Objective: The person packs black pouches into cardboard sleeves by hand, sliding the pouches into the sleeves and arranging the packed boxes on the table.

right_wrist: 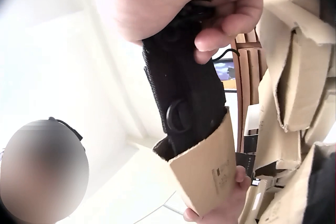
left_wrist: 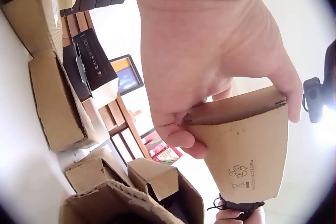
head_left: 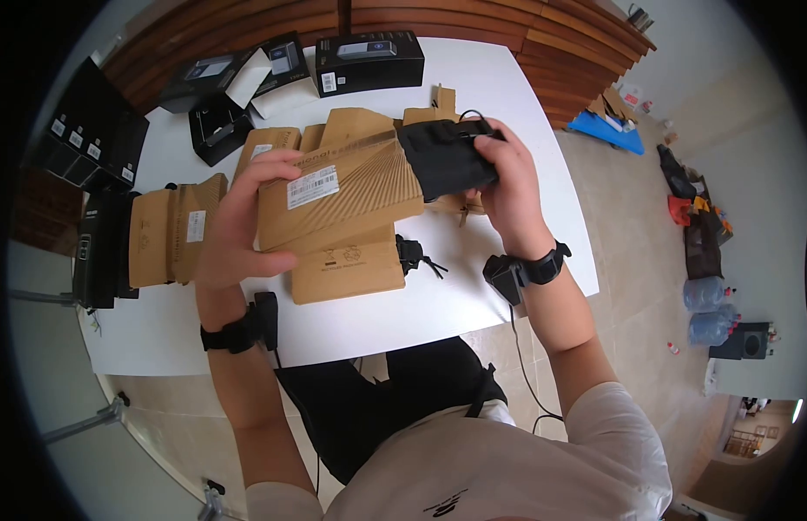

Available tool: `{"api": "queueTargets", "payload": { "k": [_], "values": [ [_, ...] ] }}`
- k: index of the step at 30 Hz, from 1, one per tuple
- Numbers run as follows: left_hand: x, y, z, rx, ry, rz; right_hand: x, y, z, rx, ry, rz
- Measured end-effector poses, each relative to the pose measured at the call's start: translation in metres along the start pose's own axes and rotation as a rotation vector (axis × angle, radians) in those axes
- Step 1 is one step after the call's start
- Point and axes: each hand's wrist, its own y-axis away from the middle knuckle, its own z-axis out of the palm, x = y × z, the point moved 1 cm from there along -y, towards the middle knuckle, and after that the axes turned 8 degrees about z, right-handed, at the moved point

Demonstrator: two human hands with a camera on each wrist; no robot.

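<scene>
My left hand (head_left: 228,230) grips the left end of a flat cardboard box (head_left: 360,204), fingers on its far edge and thumb on its near edge. The box, with a white barcode label, is held above the table. From its open right end sticks a black fabric pouch (head_left: 447,161); the inner part is hidden. My right hand (head_left: 513,187) grips the pouch's outer end, with a thin black cord looping beside it. In the right wrist view the pouch shows a ribbed edge and a round black fitting (right_wrist: 179,115). The left wrist view shows recycling marks on the cardboard.
Under the held box lie more cardboard boxes (head_left: 347,276), one with black straps (head_left: 412,253) at its end. Other cardboard boxes (head_left: 151,239) stand at the left. Black printed boxes (head_left: 368,62) line the back and left of the white table (head_left: 542,234).
</scene>
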Motion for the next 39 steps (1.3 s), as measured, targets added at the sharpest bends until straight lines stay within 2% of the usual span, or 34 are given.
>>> {"api": "queueTargets", "payload": {
  "k": [4,8,10,15,17,19,20,22,24,30,33,35,37,39],
  "values": [
    [-0.003,-0.003,0.003,-0.055,0.002,0.007,0.008,0.009,0.008,-0.124,0.054,0.121],
    [-0.002,-0.002,0.004,-0.043,0.010,0.028,0.014,0.015,0.010,-0.209,0.233,0.061],
    [-0.005,-0.001,0.001,-0.036,0.023,0.046,0.014,0.014,0.009,-0.408,0.171,-0.008],
    [-0.012,0.000,-0.005,0.058,0.130,0.112,0.017,0.009,0.005,-0.336,0.114,-0.056],
    [-0.010,0.001,-0.002,0.094,0.181,0.088,0.015,0.006,0.001,-0.250,0.025,-0.119],
    [-0.007,0.001,0.000,0.134,0.231,0.064,0.016,0.006,0.000,-0.240,0.039,-0.159],
    [-0.006,0.000,-0.001,0.105,0.220,0.052,0.016,0.007,0.001,-0.232,0.053,-0.202],
    [-0.002,-0.001,0.000,0.075,0.205,0.040,0.019,0.013,0.005,-0.231,0.026,-0.179],
    [-0.001,0.000,0.003,0.020,0.191,-0.010,0.020,0.017,0.010,-0.277,0.144,-0.157],
    [-0.007,0.000,0.002,-0.091,0.084,0.021,0.021,0.021,0.013,-0.266,0.256,-0.080],
    [-0.002,-0.002,0.002,-0.174,0.004,0.015,0.025,0.019,0.012,-0.340,0.332,-0.087],
    [-0.002,-0.002,0.002,-0.161,-0.014,0.026,0.026,0.018,0.012,-0.307,0.392,-0.110],
    [-0.002,-0.002,0.000,-0.150,-0.033,0.038,0.023,0.020,0.015,-0.276,0.333,-0.096],
    [0.000,0.000,-0.006,-0.055,-0.018,0.091,0.018,0.022,0.017,-0.242,0.270,-0.079]
  ]
}}
